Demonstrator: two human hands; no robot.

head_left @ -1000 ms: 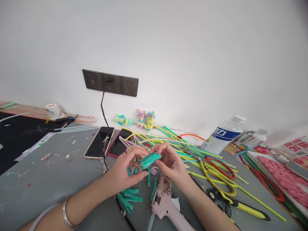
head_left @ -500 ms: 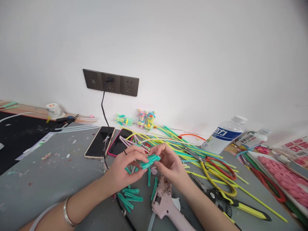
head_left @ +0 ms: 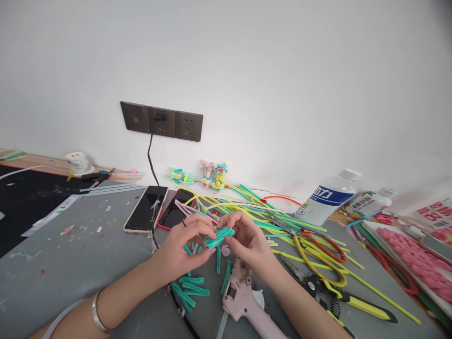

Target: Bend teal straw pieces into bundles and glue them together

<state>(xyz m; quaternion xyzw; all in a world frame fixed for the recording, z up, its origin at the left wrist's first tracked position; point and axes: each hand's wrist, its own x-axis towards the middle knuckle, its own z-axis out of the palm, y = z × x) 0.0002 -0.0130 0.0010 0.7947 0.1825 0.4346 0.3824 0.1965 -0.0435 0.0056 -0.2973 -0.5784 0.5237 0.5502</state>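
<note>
Between my two hands is a small bundle of teal pipe cleaner pieces (head_left: 219,237), lying side by side. My left hand (head_left: 189,240) pinches its left end between thumb and fingers. At the right end, my right hand (head_left: 246,238) grips it with thumb and curled fingers. Short teal pipe cleaner pieces (head_left: 192,288) lie loose on the grey mat below my left hand. A pink hot glue gun (head_left: 243,301) rests under my right forearm, its nozzle end crusted with brown residue. One more teal piece (head_left: 226,277) lies against the glue gun.
Long yellow and green pipe cleaners (head_left: 261,207) spread behind my hands. Scissors (head_left: 318,245) and yellow-handled pliers (head_left: 339,294) lie at right, near a bottle (head_left: 330,197). Two phones (head_left: 146,209) and a black cord (head_left: 151,160) are at left. Small pipe cleaner figures (head_left: 213,175) stand by the wall.
Both hands hold the teal bundle in nearly the same place. The bundle looks very slightly turned; the whole view has shifted a little.
</note>
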